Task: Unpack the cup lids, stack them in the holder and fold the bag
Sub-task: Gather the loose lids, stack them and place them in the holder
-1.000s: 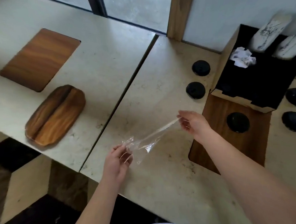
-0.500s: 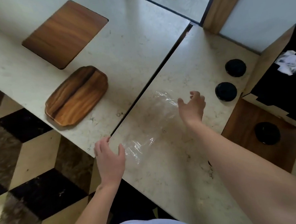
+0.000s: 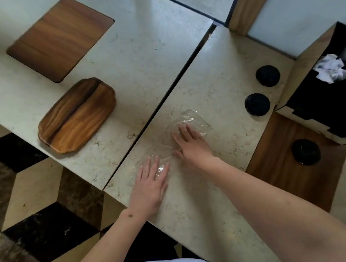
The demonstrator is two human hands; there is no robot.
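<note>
Clear, crinkled plastic, the empty bag (image 3: 189, 128) lies flat on the pale speckled stone counter (image 3: 209, 198), running from near the counter's front corner up toward the middle. Both palms press on it, which looks like smoothing the film so it will take a clean crease. The right hand (image 3: 192, 144) rests on the middle of the bag with fingers straight and spread, gripping nothing; the left hand (image 3: 150, 182) lies at the near end, fingers likewise extended and flat.

The bag sits just beside the dark gap (image 3: 167, 103) between this counter and the neighbouring slab, so its left edge has little spare room, and the near end is close to the front edge, beyond which the chequered floor (image 3: 34, 214) shows. To the right there is bare stone before the round black lids (image 3: 257, 104), which lie well apart from the bag, one farther back and one more on the inlaid wooden panel (image 3: 283, 166). A dark open-topped box (image 3: 302, 53) holding crumpled white paper (image 3: 330, 68) stands at the far right. A scalloped wooden tray (image 3: 77, 116) and a rectangular wooden board (image 3: 61, 36) lie on the left slab, out of the way.
</note>
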